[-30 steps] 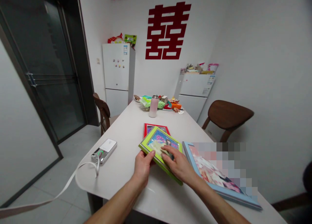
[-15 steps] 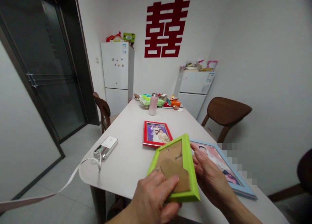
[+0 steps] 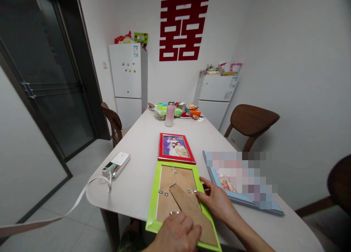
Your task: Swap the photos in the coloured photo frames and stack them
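Observation:
A green photo frame [image 3: 164, 197] lies face down on the white table [image 3: 137, 179], its brown backing board and stand up, with small metal clips around the board. My left hand [image 3: 177, 235] rests on the frame's near edge, fingers curled over the backing. My right hand [image 3: 216, 204] lies on the frame's right side, fingers stretched toward a clip. Beyond it a red photo frame [image 3: 175, 147] lies face up. A blue photo frame [image 3: 238, 186] lies to the right, beside my right hand.
A white power bank [image 3: 116, 164] with a long white strap sits near the table's left edge. A pink bottle [image 3: 170, 114] and snacks crowd the far end. Wooden chairs [image 3: 251, 122] stand on both sides, with two white fridges [image 3: 127, 82] behind.
The green frame was lifted off the red one, turned over and laid face down on the table nearer me. Both hands came down with it onto its back.

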Tool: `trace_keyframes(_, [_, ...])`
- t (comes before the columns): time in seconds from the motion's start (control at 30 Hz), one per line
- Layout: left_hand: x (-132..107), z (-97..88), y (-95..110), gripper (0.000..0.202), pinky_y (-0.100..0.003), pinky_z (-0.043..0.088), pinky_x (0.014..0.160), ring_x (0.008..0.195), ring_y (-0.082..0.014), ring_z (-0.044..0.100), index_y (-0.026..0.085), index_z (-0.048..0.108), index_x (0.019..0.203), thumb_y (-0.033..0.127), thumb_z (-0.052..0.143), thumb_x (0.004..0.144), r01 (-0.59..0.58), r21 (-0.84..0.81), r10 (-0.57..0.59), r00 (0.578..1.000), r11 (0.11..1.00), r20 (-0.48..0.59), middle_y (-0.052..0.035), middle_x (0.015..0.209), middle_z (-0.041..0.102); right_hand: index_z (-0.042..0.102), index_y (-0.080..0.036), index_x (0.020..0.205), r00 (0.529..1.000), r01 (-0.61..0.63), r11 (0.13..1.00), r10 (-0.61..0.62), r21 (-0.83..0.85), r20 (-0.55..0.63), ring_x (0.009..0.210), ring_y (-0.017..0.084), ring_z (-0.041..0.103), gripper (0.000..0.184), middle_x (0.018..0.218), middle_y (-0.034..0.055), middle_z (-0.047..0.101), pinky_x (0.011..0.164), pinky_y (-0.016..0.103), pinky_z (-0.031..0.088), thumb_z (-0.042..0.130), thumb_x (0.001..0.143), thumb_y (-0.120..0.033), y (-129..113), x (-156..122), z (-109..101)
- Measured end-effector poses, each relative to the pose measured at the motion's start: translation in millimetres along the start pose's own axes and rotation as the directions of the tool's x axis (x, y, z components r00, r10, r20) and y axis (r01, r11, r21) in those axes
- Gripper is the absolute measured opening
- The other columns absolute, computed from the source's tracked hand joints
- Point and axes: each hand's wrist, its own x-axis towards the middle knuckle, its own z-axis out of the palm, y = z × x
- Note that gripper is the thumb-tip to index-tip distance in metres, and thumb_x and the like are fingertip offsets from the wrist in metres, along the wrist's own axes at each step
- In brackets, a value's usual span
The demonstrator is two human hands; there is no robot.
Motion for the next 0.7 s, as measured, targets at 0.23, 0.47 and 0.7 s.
trace_keyframes(0.23, [1.4, 4.2, -3.3, 0.018, -0.026, 0.038, 0.055, 0.070, -0.0175, 0.050, 0.018, 0.044, 0.091, 0.025, 0.051, 0.076, 0.007, -0.046, -0.006, 1.000, 0.999, 0.031, -0.0022, 0.076, 0.055, 0.058, -0.014, 0.098, 0.963, 0.214, 0.932, -0.250, -0.292, -0.095, 0.088, 0.020, 0.054, 0.039, 0.094, 0.0090, 0.058, 0.080, 0.032, 0.040, 0.047, 0.062, -0.022, 0.0, 0.7, 5.9])
trace_keyframes(0.47, [2.4, 3.5, -7.9, 0.033, -0.025, 0.038, 0.059, 0.076, -0.0181, 0.049, 0.018, 0.046, 0.095, 0.031, 0.061, 0.068, 0.039, -0.129, -0.022, 0.991, 0.991, 0.130, -0.0022, 0.084, 0.055, 0.065, -0.017, 0.082, 0.936, 0.307, 0.857, -0.350, -0.414, -0.030, 0.099, 0.023, 0.048, 0.025, 0.108, 0.0115, 0.051, 0.089, 0.036, 0.035, 0.044, 0.070, -0.019, -0.6, 7.2, 12.7])
trace_keyframes(0.7, [2.0, 1.4, -13.8, 0.033, -0.025, 0.037, 0.061, 0.075, -0.0173, 0.049, 0.017, 0.051, 0.090, 0.038, 0.060, 0.065, 0.032, -0.186, 0.000, 0.985, 0.982, 0.174, -0.0026, 0.084, 0.054, 0.059, -0.019, 0.098, 0.930, 0.328, 0.839, -0.368, -0.434, -0.009, 0.089, 0.021, 0.052, 0.031, 0.095, 0.0086, 0.055, 0.080, 0.032, 0.041, 0.041, 0.073, -0.020, -11.3, 6.3, 10.6])
